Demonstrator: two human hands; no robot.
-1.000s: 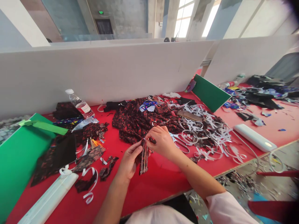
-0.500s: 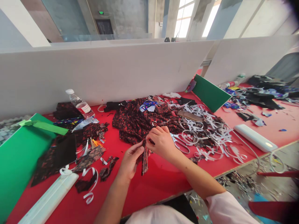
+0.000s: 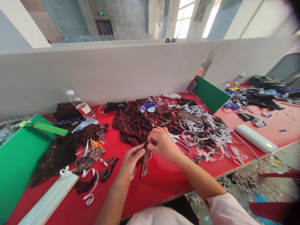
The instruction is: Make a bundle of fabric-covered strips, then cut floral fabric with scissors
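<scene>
A narrow folded strip of dark floral fabric [image 3: 145,162] hangs down between my hands, showing light lines along its length. My left hand [image 3: 131,159] pinches it from the left, thumb on top. From the right, my right hand [image 3: 161,142] grips the strip's upper part with curled fingers; its fingertips are partly hidden. Just beyond lies a crumpled heap of black and red floral fabric [image 3: 131,122]; whether the strip joins it I cannot tell. Scissors [image 3: 180,142] with pale handles lie to the right of my right hand.
White ribbon scraps [image 3: 215,137] tangle at the right, with a phone-like flat bar [image 3: 190,116] on them. A water bottle [image 3: 81,104] leans at back left. Green boards [image 3: 212,93] stand at both sides. White long boxes [image 3: 255,137] lie near the front edge of the red table [image 3: 164,184].
The strip's lower end has swung slightly left and down. My right hand has curled its fingers a little more; my left hand is almost in the same place.
</scene>
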